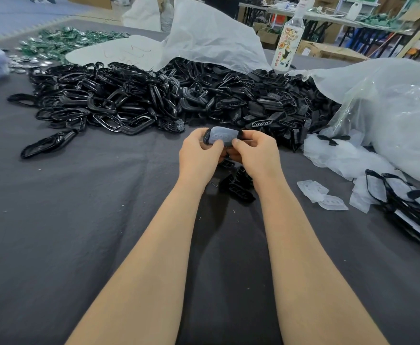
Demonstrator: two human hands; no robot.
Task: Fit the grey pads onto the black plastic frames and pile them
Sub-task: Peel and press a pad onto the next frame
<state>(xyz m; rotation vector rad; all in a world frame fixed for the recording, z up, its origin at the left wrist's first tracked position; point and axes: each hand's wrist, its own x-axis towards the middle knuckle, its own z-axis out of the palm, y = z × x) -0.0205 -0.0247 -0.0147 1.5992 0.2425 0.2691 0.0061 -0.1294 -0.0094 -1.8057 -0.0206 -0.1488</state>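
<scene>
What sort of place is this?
Probably a small factory or assembly workshop: a huge heap of black plastic frames lies on the worktable, big plastic sacks hold loose parts, and cardboard boxes stand by workbenches behind.

A factory assembly workshop: a cloth-covered counter heaped with black plastic frames, bulk plastic bags, cardboard boxes and cluttered workbenches behind.

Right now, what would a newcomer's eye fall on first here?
The left hand and right hand at the centre, gripping one black frame with a grey pad on it. Behind them a heap of black frames spreads across the dark table; a pile of fitted pieces lies at the right edge.
</scene>
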